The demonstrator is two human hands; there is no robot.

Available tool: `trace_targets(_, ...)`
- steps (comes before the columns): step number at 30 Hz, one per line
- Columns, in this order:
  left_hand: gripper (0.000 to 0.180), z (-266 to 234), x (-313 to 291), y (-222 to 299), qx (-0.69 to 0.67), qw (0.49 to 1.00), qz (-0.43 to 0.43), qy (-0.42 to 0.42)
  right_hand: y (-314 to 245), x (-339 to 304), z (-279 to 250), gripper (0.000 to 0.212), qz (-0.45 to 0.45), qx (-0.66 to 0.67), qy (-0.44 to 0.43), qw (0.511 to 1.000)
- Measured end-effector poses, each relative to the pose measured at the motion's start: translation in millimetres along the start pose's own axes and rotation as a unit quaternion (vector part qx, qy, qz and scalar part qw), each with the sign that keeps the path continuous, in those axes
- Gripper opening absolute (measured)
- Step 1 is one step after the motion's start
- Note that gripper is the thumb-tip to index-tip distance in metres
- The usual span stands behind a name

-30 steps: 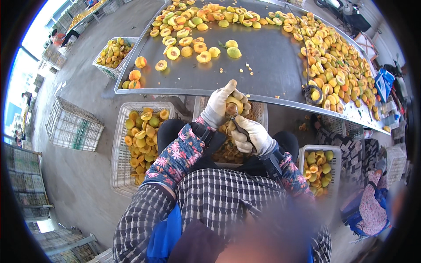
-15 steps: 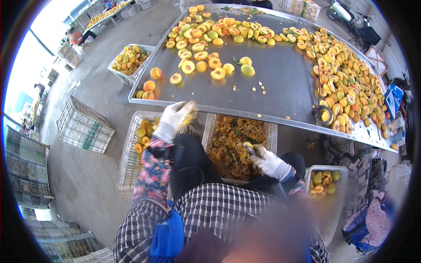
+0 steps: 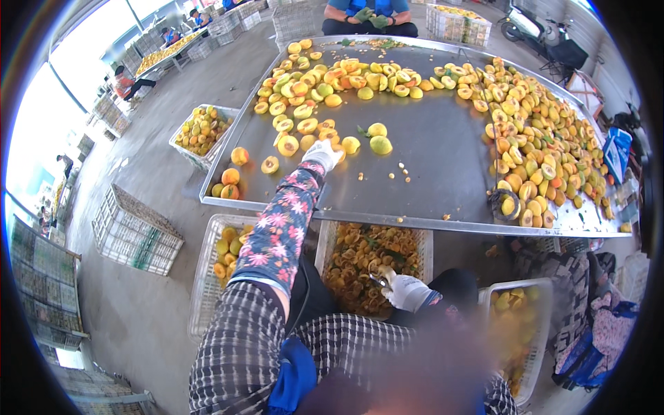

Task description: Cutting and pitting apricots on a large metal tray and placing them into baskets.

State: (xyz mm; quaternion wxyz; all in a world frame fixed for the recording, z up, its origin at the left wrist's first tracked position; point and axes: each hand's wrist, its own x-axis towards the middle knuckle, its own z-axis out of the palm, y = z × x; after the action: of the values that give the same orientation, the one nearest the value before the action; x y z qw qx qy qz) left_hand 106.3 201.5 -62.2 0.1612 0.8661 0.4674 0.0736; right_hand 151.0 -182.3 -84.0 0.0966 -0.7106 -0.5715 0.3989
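Observation:
Stretched over the near left part of the metal table, my gloved left hand has its fingers curled on a halved peach, partly hidden beneath them. Other peach halves lie cut side up beside it. Lower down, over a white crate of brownish peach scraps, my gloved right hand grips a small metal tool with a curved end. Its exact shape is hard to make out.
Many halved peaches are heaped on the table's right side. Crates of peaches stand by my left leg, at my right and beyond the table's left edge. Across the table sits a person with gloved hands.
My left hand has moved from the table's near edge, where it held something yellow, forward onto the halved peaches. My right hand has shifted slightly left and down, still holding the tool.

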Motion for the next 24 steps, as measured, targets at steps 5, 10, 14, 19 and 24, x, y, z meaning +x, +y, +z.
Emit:
trace_targets(5,0.054,8.0,3.2,5.8,-0.117,0.979,-0.03,-0.164,-0.9,2.4,0.7,0.045,-0.01,0.019,0.015,1.0)
trace_targets(10,0.046,-20.2,-82.7,35.5,-0.712,0.663,-0.001,-0.233,-6.6,-0.5,-5.8,0.025,-0.114,0.299,0.187,0.929)
trace_targets(14,0.039,-47.7,-165.4,64.4,-0.796,0.549,0.009,-0.255,-51.4,-9.7,-61.1,0.021,-0.274,0.119,0.422,0.856)
trace_targets(19,0.04,-37.0,-201.7,80.1,-0.868,0.453,-0.006,-0.206,-83.0,-11.0,-73.2,0.023,-0.171,0.073,0.414,0.891)
trace_targets(24,0.033,-40.6,-213.8,81.4,-0.869,0.437,-0.02,-0.232,-84.3,-18.3,-60.0,0.028,-0.106,-0.025,0.41,0.906)
